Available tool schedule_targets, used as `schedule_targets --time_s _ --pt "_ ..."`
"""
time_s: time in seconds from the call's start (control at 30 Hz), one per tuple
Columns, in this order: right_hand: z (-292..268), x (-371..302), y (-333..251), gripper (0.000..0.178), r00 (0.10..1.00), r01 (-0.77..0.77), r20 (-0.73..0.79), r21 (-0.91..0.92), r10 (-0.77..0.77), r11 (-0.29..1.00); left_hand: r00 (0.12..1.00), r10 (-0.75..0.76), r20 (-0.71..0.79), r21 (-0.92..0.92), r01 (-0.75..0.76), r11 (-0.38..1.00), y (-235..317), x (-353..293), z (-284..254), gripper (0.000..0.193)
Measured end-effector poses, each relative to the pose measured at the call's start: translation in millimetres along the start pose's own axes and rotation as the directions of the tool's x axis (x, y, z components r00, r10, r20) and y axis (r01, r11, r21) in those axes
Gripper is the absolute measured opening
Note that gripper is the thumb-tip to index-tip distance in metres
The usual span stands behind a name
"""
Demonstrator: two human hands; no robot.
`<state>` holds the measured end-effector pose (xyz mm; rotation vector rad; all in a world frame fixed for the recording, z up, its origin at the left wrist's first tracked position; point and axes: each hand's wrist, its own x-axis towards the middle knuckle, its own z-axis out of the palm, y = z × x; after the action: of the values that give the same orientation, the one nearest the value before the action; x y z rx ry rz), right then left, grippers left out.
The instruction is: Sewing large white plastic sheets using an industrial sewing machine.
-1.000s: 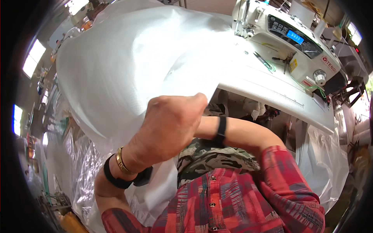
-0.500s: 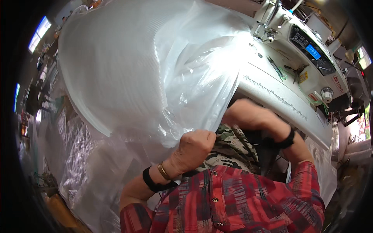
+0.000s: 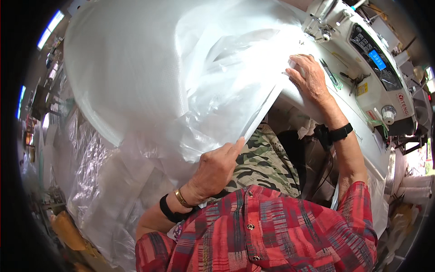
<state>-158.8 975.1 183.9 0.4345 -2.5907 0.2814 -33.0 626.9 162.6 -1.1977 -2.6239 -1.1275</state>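
Observation:
A large translucent white plastic sheet [image 3: 136, 68] drapes across the left and middle of the view, with a thin glossy film [image 3: 213, 99] along its right side. My left hand [image 3: 215, 167] pinches the sheet's near corner above my lap. Farther up the same edge is my right hand [image 3: 310, 79], its bent fingers and thumb on the sheet by the sewing machine [image 3: 376, 68]. Between the two hands the edge runs straight and taut. Bright light washes out the sheet around the needle area, so the stitching point cannot be made out.
Thread snips [image 3: 329, 72] and a small dark tool [image 3: 355, 81] lie on the machine bed beneath the arm. Crumpled clear plastic [image 3: 95, 190] piles up at the left. A brown-yellow object [image 3: 68, 231] sits at the lower left.
My right hand has moved from above my lap, up and away to the sheet's edge near the needle. My left hand has shifted slightly left; the edge is now straighter.

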Motion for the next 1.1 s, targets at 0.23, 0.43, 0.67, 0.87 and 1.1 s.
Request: schedule_targets --time_s 0.23,0.43,0.67,0.87,1.1 --pt "3.1 -2.5 1.7 0.056 0.995 -0.038 0.089 -0.05 0.043 0.998 0.986 0.031 0.164 0.11 -0.05 0.993 -5.7 31.3 9.7 0.037" --pt "6.8 -1.2 5.9 0.068 0.989 -0.047 0.142 -0.027 0.05 0.999 0.985 0.117 0.13 0.169 -0.139 0.976 -12.2 68.4 13.6 0.016" --pt "2.6 -1.6 2.5 0.072 0.982 -0.061 0.179 -0.01 0.062 0.998 0.961 0.262 0.091 0.174 -0.275 0.946 -22.1 135.9 14.2 0.008" --pt "3.5 -0.6 1.1 0.066 0.985 -0.077 0.155 0.017 0.074 0.997 0.94 0.33 0.079 0.193 -0.34 0.921 -24.8 196.7 21.0 0.012" --pt "2.7 -0.5 0.3 0.038 0.99 -0.123 0.081 0.069 0.117 0.99 0.939 0.342 0.038 0.258 -0.34 0.905 -25.0 249.3 40.9 0.011"
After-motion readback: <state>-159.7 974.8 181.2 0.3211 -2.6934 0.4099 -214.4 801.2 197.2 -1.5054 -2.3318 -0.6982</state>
